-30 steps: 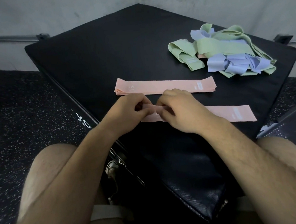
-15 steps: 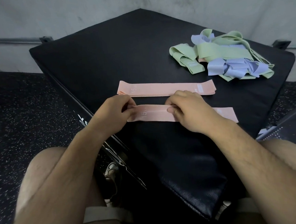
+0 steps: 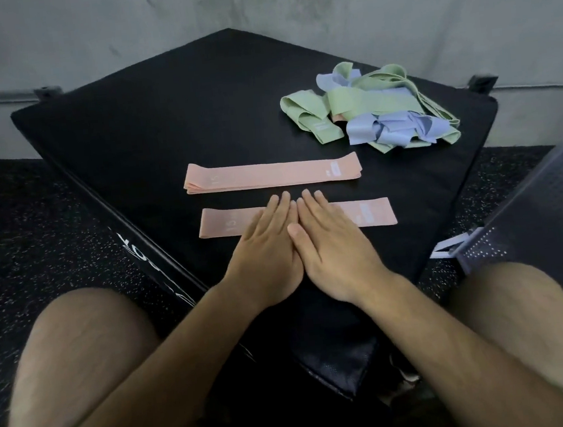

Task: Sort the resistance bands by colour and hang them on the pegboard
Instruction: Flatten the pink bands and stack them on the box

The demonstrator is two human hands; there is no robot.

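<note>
Two pink resistance bands lie flat and parallel on a black padded box [image 3: 168, 121]. The far pink band [image 3: 269, 174] lies free. My left hand [image 3: 264, 249] and my right hand [image 3: 331, 246] rest palm-down, side by side, on the middle of the near pink band [image 3: 222, 224], fingers straight and together, gripping nothing. A tangled pile of green bands [image 3: 362, 104] and lilac bands [image 3: 388, 127] sits at the far right of the box. No pegboard is in view.
My bare knees frame the near corner of the box. Speckled black rubber floor [image 3: 35, 237] lies to the left. A perforated dark panel [image 3: 542, 219] leans in at the right. A grey wall [image 3: 253, 6] stands behind the box.
Both hands let go of the near pink band's ends after pulling it straight, and now lie flat on its middle. The band lies flat and shifted left.
</note>
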